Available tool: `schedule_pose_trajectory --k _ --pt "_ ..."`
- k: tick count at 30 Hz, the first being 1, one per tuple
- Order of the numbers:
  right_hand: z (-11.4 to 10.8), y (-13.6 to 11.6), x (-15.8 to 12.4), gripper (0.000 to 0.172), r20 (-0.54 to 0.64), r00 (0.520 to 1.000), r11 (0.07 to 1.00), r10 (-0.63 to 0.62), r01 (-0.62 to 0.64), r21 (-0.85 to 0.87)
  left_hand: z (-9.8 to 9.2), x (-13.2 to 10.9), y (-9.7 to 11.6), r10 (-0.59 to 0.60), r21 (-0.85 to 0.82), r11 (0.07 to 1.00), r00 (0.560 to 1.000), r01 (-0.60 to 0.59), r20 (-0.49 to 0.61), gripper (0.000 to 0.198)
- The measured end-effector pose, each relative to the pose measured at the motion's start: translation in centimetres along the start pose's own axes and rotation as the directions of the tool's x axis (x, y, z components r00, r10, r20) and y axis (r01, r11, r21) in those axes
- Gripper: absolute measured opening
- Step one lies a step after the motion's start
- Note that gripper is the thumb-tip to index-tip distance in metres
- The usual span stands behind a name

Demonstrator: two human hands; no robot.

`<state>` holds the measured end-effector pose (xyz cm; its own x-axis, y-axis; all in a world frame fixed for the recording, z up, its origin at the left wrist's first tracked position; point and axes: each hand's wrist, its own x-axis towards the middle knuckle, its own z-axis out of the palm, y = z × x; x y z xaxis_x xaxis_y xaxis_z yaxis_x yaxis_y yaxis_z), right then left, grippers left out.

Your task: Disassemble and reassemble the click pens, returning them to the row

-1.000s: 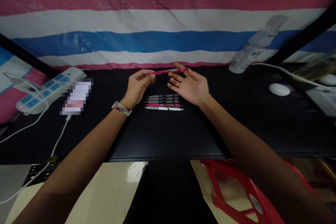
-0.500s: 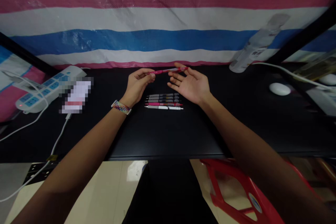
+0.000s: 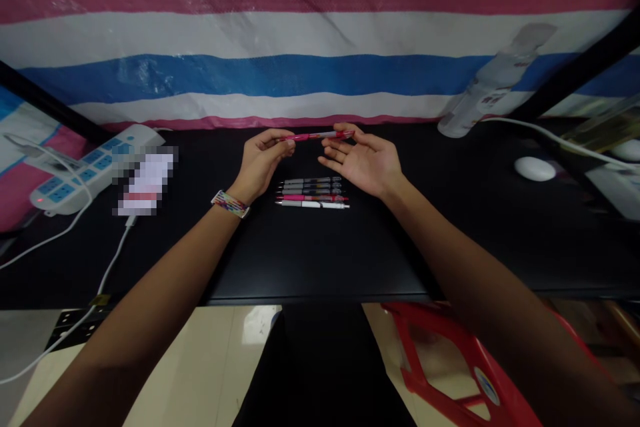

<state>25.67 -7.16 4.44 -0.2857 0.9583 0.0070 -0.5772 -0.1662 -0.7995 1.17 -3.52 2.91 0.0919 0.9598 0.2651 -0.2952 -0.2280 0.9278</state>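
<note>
A red pen [image 3: 313, 136] with a clear middle section is held almost level above the black desk. My left hand [image 3: 263, 160] pinches its left end between thumb and fingers, and a multicoloured woven band circles that wrist. At the pen's right end, my right hand [image 3: 367, 160] turns its palm up, with the tip between thumb and forefinger and the other fingers loosely spread. Below the hands, several pens lie side by side: grey-and-black pens [image 3: 310, 186], a red pen [image 3: 313, 199] and a white pen [image 3: 313, 205] nearest me.
On the left are a power strip [image 3: 100, 163], a blurred-out phone-like object [image 3: 145, 183] and a white cable [image 3: 117, 257]. A clear bottle [image 3: 480, 97] and a white mouse [image 3: 535, 169] stand to the right. Below the desk edge is a red stool [image 3: 450, 353].
The pen's right end has dipped slightly, and the top finger of my right hand has shifted a little. My left hand stays almost still, and the row of pens is unchanged.
</note>
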Motion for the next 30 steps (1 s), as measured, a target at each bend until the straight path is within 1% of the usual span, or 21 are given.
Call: schedule_pose_trajectory --k 5,9,18,23,28,30 --pt "-0.24 0.2 0.12 0.034 0.015 1.0 1.0 -0.022 0.022 -0.012 -0.1 0.05 0.03 -0.006 0.015 1.0 1.0 0.006 -0.002 0.022" --pt "-0.07 0.26 0.07 0.032 -0.021 1.0 1.0 -0.016 0.016 -0.022 -0.11 0.03 -0.02 -0.005 0.006 1.0 1.0 0.005 0.003 0.023" --pt "0.18 0.27 -0.13 0.035 0.015 1.0 0.999 0.009 -0.01 0.043 -0.1 0.06 0.13 -0.012 -0.005 1.0 1.0 0.012 -0.007 0.02" --pt "0.28 0.19 -0.21 0.039 -0.013 0.999 0.997 0.032 -0.031 0.076 -0.07 0.12 0.06 -0.018 -0.013 1.0 1.0 0.018 0.0 0.024" --pt "0.0 0.47 0.11 0.03 -0.038 0.999 0.999 0.008 -0.006 0.042 -0.07 0.04 -0.16 -0.034 0.018 0.999 0.999 0.034 -0.001 0.025" --pt "-0.05 0.63 0.17 0.029 -0.038 0.999 1.0 -0.007 0.008 0.028 -0.07 0.01 -0.21 -0.028 0.022 0.999 1.0 0.028 0.003 0.025"
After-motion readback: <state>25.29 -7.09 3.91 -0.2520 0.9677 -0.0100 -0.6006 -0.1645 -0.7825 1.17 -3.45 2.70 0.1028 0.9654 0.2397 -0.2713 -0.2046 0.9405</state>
